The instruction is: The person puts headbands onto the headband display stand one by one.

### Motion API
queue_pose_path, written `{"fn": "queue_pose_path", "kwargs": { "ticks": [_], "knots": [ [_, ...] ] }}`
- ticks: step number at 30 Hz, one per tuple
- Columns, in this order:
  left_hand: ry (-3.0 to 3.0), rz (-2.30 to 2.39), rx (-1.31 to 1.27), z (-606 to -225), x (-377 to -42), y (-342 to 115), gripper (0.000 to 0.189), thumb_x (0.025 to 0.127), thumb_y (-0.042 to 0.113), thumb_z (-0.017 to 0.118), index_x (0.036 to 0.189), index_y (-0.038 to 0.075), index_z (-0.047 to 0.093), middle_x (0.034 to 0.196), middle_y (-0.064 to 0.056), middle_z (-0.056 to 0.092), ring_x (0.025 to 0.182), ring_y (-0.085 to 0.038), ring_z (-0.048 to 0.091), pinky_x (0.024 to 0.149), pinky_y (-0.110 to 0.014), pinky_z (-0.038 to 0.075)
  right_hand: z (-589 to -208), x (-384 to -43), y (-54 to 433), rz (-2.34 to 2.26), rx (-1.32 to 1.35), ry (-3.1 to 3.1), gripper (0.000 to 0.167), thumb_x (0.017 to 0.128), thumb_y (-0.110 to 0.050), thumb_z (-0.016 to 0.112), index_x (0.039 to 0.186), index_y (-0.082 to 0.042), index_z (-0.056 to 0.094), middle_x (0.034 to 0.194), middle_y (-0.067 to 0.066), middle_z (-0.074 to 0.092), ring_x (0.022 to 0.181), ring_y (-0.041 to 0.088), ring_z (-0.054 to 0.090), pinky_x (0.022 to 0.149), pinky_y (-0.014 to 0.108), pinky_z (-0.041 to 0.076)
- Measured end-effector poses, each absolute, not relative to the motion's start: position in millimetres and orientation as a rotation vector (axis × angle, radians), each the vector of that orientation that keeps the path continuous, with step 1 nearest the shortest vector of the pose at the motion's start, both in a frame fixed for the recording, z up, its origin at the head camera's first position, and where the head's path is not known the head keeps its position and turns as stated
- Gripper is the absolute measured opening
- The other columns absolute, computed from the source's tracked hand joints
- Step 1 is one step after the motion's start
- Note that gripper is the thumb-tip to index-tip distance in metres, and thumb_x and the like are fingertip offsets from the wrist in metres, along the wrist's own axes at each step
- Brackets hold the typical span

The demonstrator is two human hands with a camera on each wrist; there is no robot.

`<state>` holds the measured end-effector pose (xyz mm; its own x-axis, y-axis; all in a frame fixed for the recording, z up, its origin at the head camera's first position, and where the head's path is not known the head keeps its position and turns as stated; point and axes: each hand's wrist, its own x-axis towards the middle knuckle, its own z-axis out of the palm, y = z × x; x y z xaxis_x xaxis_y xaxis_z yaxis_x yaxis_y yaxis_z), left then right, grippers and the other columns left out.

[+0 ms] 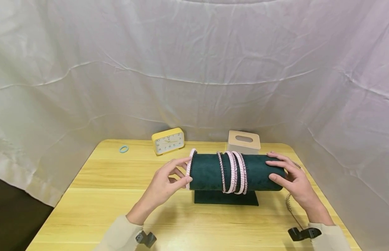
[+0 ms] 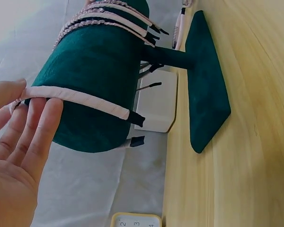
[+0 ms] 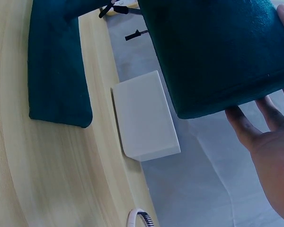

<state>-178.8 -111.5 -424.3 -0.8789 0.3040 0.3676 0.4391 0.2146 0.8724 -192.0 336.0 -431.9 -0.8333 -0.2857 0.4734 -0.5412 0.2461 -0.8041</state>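
Headband, pale pink [image 1: 189,170], one piece: located at the left end of the dark green roll [image 1: 207,170], arched around it, with its dark tips hanging below in the left wrist view.

Left hand [image 1: 169,177], one: reaches in from the near left, wrist bent towards the roll. I see thumb and fingers pinching the band, the lower fingers fanned slightly apart.

Right hand [image 1: 295,177], one: comes from the near right and grips the roll's right end, thumb on the near side, fingers spread over the top and far side.

Further headbands [image 1: 233,172], a group, pink and braided: around the middle of the roll, well apart from both hands.

Base [image 1: 226,198], one, dark green: flat on the wooden table [image 1: 97,209], joined to the raised roll by a post (I make that out from the left wrist view).

Edges and room: the headband sits right at the roll's left rim, and bare green fabric separates it from the group. I count open wood between the left hand and the table's left edge; the right hand has a narrower margin. At the far edge stand a yellow clock [image 1: 168,141], left, and a tissue box [image 1: 244,140], right, with a blue ring [image 1: 123,149] farther left.
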Motion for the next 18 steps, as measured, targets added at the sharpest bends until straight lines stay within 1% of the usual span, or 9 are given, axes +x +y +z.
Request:
{"fn": "queue_pose_path", "kwargs": {
  "ticks": [6, 11, 16, 18],
  "knots": [
    [-2.369, -1.723, -0.754, -423.8, -179.7, -110.8, 0.053, 0.097, 0.02, 0.085, 0.147, 0.024, 0.068, 0.118, -0.004, 0.066, 0.093, -0.015, 0.074, 0.071, -0.03, 0.067, -432.3, -192.5, 336.3, 1.632, 0.776, -2.284, 0.045, 0.095, 0.023, 0.066, 0.138, 0.011, 0.065, 0.165, 0.013, 0.048, 0.155, 0.015, 0.04, 0.113, 0.014, 0.049],
    [-2.382, -1.75, -0.773, -423.6, -181.4, -109.8, 0.052, 0.098, 0.02, 0.085, 0.146, 0.025, 0.068, 0.119, -0.003, 0.065, 0.095, -0.015, 0.074, 0.072, -0.033, 0.068, -431.7, -192.5, 335.7, 1.632, 0.777, -2.283, 0.045, 0.095, 0.023, 0.066, 0.138, 0.011, 0.065, 0.165, 0.013, 0.048, 0.155, 0.015, 0.04, 0.113, 0.014, 0.049],
    [-2.412, -1.72, -0.785, -423.0, -184.5, -109.4, 0.057, 0.097, 0.02, 0.085, 0.15, 0.028, 0.065, 0.12, -0.001, 0.064, 0.097, -0.015, 0.072, 0.072, -0.031, 0.067, -431.1, -192.3, 335.4, 1.634, 0.777, -2.281, 0.045, 0.095, 0.023, 0.066, 0.138, 0.011, 0.065, 0.165, 0.015, 0.047, 0.155, 0.016, 0.04, 0.113, 0.014, 0.049],
    [-2.422, -1.691, -0.794, -422.3, -185.3, -109.9, 0.059, 0.097, 0.02, 0.086, 0.151, 0.028, 0.064, 0.122, -0.001, 0.063, 0.1, -0.016, 0.071, 0.072, -0.03, 0.067, -431.2, -192.3, 335.6, 1.637, 0.774, -2.28, 0.045, 0.094, 0.023, 0.066, 0.138, 0.011, 0.065, 0.165, 0.015, 0.047, 0.156, 0.016, 0.04, 0.113, 0.014, 0.049]
  ]
}}
